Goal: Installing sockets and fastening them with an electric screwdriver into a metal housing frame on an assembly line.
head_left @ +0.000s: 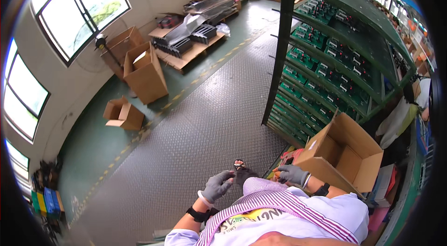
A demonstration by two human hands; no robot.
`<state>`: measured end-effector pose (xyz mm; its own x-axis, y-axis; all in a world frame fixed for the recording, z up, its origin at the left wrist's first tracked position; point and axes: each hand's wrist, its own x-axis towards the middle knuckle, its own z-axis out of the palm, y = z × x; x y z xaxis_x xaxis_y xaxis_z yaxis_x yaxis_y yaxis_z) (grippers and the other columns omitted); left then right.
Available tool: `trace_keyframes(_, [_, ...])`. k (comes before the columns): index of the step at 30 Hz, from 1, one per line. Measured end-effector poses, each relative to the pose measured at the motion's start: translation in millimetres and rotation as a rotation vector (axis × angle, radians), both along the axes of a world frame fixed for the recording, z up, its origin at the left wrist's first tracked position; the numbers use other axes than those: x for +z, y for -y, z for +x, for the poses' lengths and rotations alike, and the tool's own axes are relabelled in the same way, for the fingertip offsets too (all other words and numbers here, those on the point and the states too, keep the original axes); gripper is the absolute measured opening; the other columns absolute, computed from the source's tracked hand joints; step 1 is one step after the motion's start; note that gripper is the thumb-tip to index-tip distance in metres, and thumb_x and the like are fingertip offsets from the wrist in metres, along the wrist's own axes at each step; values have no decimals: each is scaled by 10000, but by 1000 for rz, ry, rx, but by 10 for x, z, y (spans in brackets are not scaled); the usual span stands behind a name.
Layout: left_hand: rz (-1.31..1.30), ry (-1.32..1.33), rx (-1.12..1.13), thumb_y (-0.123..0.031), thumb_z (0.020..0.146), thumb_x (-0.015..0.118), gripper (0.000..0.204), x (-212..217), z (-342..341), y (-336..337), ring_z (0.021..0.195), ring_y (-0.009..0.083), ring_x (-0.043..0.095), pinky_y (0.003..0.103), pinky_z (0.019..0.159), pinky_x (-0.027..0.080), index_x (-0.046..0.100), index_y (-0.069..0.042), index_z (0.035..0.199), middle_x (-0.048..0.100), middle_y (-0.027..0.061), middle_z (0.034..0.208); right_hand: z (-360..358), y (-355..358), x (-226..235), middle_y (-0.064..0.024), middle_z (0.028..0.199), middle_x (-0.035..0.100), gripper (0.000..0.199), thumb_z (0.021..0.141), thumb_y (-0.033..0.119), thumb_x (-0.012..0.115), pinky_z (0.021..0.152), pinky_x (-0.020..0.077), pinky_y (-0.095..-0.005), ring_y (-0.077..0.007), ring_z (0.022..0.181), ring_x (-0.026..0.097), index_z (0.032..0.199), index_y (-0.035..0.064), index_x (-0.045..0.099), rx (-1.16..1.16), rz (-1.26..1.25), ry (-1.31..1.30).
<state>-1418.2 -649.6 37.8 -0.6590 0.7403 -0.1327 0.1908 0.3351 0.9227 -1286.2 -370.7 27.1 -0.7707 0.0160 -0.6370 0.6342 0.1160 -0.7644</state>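
My left hand [218, 187], in a grey glove with bare fingertips, is held in front of my body over the metal floor. Its fingers are slightly bent and apart, with nothing seen in them. My right hand [291, 175], gloved the same way, hovers beside the near left side of an open cardboard box [321, 164]. The fingers on that hand stretch toward the left, and no held thing shows. Whether it touches the box, I cannot tell. Behind the box stands a tall green rack [285, 50] with several tiers of green circuit boards [309, 34].
Diamond-patterned metal plate [200, 129] covers the walkway, edged by a yellow dashed line. To the left stand a small open carton [123, 113], a taller carton [145, 74] and a loaded pallet [191, 55]. At right, a person [400, 115] is partly visible behind the rack.
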Motion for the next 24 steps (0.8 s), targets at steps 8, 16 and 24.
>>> trace_keyframes(8, [-389, -198, 84, -334, 791, 531, 340, -470, -2031, 114, 861, 273, 587, 346, 737, 464, 552, -87, 1024, 608, 131, 922, -2669, -203, -21, -72, 852, 595, 358, 826, 293, 502, 691, 442, -273, -126, 744, 553, 1096, 58, 526, 267, 191, -230])
trace_keyframes(16, [-1454, 295, -70, -232, 820, 421, 321, -2406, -2690, 2304, 1083, 270, 485, 381, 887, 406, 562, -146, 1095, 480, 122, 1192, -5170, -177, 154, -55, 766, 582, 386, 816, 323, 502, 655, 433, -271, -130, 695, 537, 1119, 85, 506, 465, 306, -507])
trace_keyframes(24, [-1415, 151, -239, -168, 815, 454, 302, -2223, -5546, 1642, 1059, 266, 505, 394, 849, 450, 562, -127, 1094, 504, 111, 1165, -5535, -1902, -2491, -166, 995, 580, 370, 745, 361, 483, 812, 422, -402, -328, 972, 529, 939, 73, 610, 709, 981, 128])
